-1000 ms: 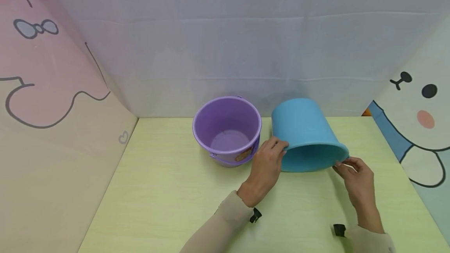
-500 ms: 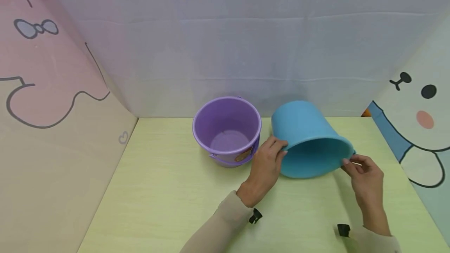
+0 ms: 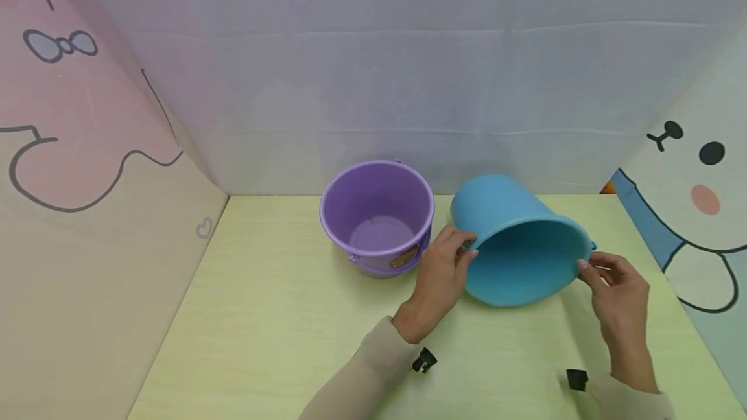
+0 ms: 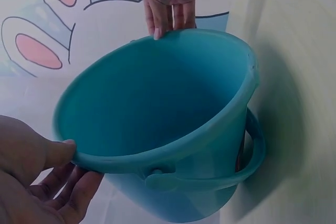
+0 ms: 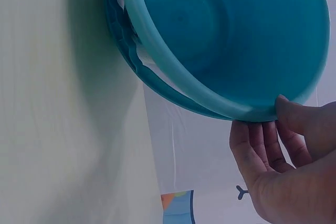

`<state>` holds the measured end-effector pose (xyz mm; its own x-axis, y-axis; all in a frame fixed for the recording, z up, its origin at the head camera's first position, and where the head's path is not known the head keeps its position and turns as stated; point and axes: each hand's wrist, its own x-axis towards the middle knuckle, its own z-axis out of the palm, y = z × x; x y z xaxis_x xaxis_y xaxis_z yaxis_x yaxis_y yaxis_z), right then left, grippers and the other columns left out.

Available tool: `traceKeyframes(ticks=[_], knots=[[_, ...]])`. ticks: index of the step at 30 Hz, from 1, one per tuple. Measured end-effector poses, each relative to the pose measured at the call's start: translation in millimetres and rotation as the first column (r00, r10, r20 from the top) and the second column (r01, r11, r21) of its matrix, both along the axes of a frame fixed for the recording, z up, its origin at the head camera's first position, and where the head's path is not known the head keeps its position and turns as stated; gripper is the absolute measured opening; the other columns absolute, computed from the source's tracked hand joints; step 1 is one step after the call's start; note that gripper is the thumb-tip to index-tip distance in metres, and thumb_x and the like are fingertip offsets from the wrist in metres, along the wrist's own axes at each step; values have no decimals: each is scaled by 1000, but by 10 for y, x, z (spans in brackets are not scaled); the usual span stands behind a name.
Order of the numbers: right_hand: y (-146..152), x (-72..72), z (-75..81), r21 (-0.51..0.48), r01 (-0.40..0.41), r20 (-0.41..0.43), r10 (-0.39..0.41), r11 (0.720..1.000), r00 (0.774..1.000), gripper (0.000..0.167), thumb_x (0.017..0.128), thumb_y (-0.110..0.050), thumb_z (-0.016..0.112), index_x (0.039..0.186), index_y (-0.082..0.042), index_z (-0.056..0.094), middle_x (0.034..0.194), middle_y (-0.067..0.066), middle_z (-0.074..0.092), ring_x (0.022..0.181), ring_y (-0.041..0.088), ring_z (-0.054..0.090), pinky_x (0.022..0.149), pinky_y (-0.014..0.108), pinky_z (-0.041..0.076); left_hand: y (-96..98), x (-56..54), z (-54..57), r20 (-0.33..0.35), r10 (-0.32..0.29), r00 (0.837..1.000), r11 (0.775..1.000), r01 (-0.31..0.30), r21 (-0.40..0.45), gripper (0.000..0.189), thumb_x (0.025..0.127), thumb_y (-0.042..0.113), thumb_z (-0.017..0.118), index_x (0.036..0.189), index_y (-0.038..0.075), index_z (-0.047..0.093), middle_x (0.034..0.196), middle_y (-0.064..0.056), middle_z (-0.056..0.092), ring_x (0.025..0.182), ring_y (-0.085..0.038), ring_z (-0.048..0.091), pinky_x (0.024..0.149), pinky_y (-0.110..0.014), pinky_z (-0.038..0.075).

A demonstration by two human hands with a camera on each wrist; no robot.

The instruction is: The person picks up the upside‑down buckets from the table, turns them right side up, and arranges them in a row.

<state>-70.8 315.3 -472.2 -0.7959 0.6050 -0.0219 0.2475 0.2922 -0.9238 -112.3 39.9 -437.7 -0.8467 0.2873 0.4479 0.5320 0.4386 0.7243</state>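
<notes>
A blue bucket [image 3: 496,203] is tilted on its side, its mouth facing toward me and its inside bare. My left hand [image 3: 439,276] pinches the rim on the left, thumb inside the mouth and fingers outside, as the left wrist view shows. On the opposite side of the rim, my right hand [image 3: 621,293] pinches the edge between thumb and fingers. The bucket's handle [image 5: 152,82] hangs down between the rim and the table. Just left of the blue bucket, a purple bucket [image 3: 379,238] stands upright with its handle folded down in front.
A pale wooden table [image 3: 262,342] lies beneath everything. Behind it rises a whitish cloth wall [image 3: 373,96]. Printed cartoon panels flank the table, a pink and cream panel [image 3: 87,148] on the left and a bear panel [image 3: 700,212] on the right.
The blue bucket's mouth has turned up toward me, its right rim rising and swinging right. My right hand moved right with it, while the left hand and purple bucket stayed nearly still.
</notes>
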Motion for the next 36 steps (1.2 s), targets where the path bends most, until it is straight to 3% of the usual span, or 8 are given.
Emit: traceKeyframes(ticks=[8, 12, 17, 22, 24, 28, 36], knots=[[1, -5, 8, 7, 0, -3, 0, 1000, 1000, 17, 103, -6, 67, 119, -9, 68, 100, -18, 59, 87, -10, 61, 74, 2, 51, -8, 2, 2, 31, -7, 1000, 1000, 6, 30, 18, 99, 6, 74, 116, 6, 72, 106, -5, 67, 93, -13, 72, 79, -11, 55], [16, 9, -7, -136, -25, -32, 20, 990, 999, 14, 104, -6, 65, 114, -15, 67, 98, -14, 61, 83, -8, 65, 73, 6, 54, -9, 1, 2, 37, -14, 999, 999, 13, 34, 17, 99, 6, 74, 116, 6, 72, 106, -6, 67, 93, -13, 72, 79, -11, 55], [65, 88, -139, -340, -132, -142, 87, 931, 986, 13, 103, -3, 65, 111, -14, 67, 96, -9, 66, 83, -3, 71, 72, 15, 60, -9, 14, 6, 54, -24, 998, 999, 21, 49, 18, 99, 5, 74, 116, 5, 72, 106, -7, 67, 93, -15, 73, 79, -11, 55], [110, 137, -291, -407, -274, -281, 166, 872, 945, 20, 100, 8, 65, 111, -9, 68, 99, -5, 69, 87, 2, 74, 74, 22, 63, -9, 23, -3, 78, -30, 997, 998, 25, 66, 18, 99, 5, 73, 117, 4, 72, 107, -8, 68, 93, -16, 73, 79, -11, 56], [121, 138, -324, -408, -306, -316, 181, 860, 931, 24, 99, 11, 65, 112, -9, 68, 100, -4, 69, 88, 3, 74, 74, 22, 63, -8, 26, -5, 85, -29, 996, 997, 23, 68, 19, 99, 4, 73, 117, 4, 72, 107, -8, 68, 93, -16, 73, 79, -11, 55], [126, 125, -315, -386, -298, -331, 170, 873, 928, 25, 99, 11, 65, 114, -9, 69, 99, -5, 71, 86, 3, 74, 73, 21, 63, -6, 30, -2, 99, -23, 995, 996, 15, 83, 19, 99, 3, 74, 117, 3, 72, 106, -8, 67, 92, -16, 72, 77, -11, 55], [130, 101, -152, -356, -211, -284, 110, 910, 953, 20, 100, 3, 67, 114, -11, 71, 98, -7, 72, 83, 1, 74, 72, 16, 61, 4, 35, 6, 148, -18, 989, 989, -4, 149, 19, 98, 2, 75, 116, 2, 72, 104, -8, 66, 88, -13, 69, 72, -12, 55]])
